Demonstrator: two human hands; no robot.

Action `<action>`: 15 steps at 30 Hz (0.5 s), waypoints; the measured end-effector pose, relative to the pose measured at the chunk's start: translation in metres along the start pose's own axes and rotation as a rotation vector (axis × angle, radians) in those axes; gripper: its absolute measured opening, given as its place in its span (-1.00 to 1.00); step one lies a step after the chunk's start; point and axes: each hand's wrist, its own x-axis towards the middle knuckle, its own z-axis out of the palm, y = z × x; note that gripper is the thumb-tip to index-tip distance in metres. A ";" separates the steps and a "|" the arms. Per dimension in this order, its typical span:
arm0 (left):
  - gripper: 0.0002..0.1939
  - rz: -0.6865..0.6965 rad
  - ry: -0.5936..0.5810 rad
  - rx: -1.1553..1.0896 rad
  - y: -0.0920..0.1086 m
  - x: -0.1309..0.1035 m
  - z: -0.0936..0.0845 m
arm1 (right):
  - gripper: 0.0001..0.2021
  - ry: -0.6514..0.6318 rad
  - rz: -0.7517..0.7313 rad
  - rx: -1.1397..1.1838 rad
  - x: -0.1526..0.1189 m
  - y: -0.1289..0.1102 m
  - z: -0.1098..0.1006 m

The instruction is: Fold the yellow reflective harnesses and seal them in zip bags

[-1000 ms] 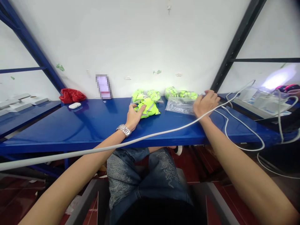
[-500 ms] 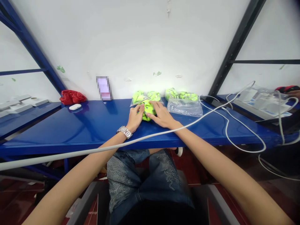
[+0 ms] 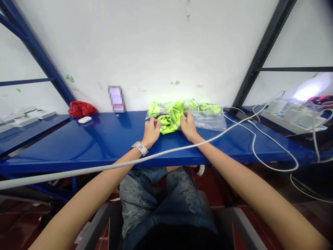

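A bright yellow-green cloth with grey stripes (image 3: 170, 121) lies bunched on the blue table, partly opened out. My left hand (image 3: 152, 132), with a metal watch at the wrist, pinches its left edge. On the right side, my right hand (image 3: 189, 126) grips a raised fold of the same cloth. Behind it are more yellow-green bundles, one pair in a clear bag on the left and two others (image 3: 191, 104) (image 3: 210, 107) to the right. A flat clear plastic bag (image 3: 210, 120) rests just right of my right hand.
A white cable (image 3: 166, 150) crosses in front of the blue table (image 3: 109, 139) and loops at the right. Left are a red bundle (image 3: 82, 109), a small white case (image 3: 84, 119) and a phone (image 3: 117, 99). At the far right, a person's hand (image 3: 327, 102) shows near white boxes.
The yellow-green cloth has gone from a compact bundle to a looser, wider shape. My right hand has moved right, drawing a fold up and out, while my left hand stays at the left edge.
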 end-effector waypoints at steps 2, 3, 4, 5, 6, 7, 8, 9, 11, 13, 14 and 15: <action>-0.81 -0.051 0.034 0.024 -0.001 0.001 0.000 | -0.70 0.069 0.071 0.000 0.002 0.005 -0.001; -0.80 -0.070 0.046 0.031 -0.001 0.000 -0.001 | -0.66 0.086 0.088 -0.005 0.002 0.007 -0.001; -0.80 -0.082 0.057 0.035 0.001 0.000 -0.001 | -0.63 0.093 0.099 -0.007 0.002 0.007 -0.001; -0.79 -0.085 0.066 0.037 0.003 -0.001 -0.002 | -0.60 0.093 0.100 -0.010 0.001 0.006 -0.002; -0.75 -0.078 0.074 0.036 0.006 -0.003 -0.004 | -0.57 0.088 0.090 -0.019 0.000 0.004 -0.003; -0.67 -0.065 0.080 0.041 0.010 -0.005 -0.005 | -0.54 0.081 0.072 -0.032 -0.001 0.002 -0.003; -0.58 -0.051 0.084 0.056 0.014 -0.006 -0.006 | -0.51 0.074 0.051 -0.048 -0.001 -0.001 -0.004; -0.50 -0.037 0.084 0.084 0.017 -0.008 -0.008 | -0.48 0.068 0.031 -0.064 -0.002 -0.003 -0.004; -0.39 -0.028 0.071 0.162 0.023 -0.010 -0.010 | -0.42 0.065 0.006 -0.096 -0.002 -0.006 -0.005; -0.35 -0.078 0.050 0.245 0.024 -0.011 -0.011 | -0.41 0.056 -0.009 -0.117 -0.002 -0.007 -0.005; -0.38 -0.124 0.044 0.273 0.024 -0.010 -0.011 | -0.40 0.053 -0.019 -0.126 -0.001 -0.006 -0.004; -0.42 -0.176 0.047 0.295 0.023 -0.010 -0.011 | -0.40 0.053 -0.033 -0.134 -0.001 -0.005 -0.004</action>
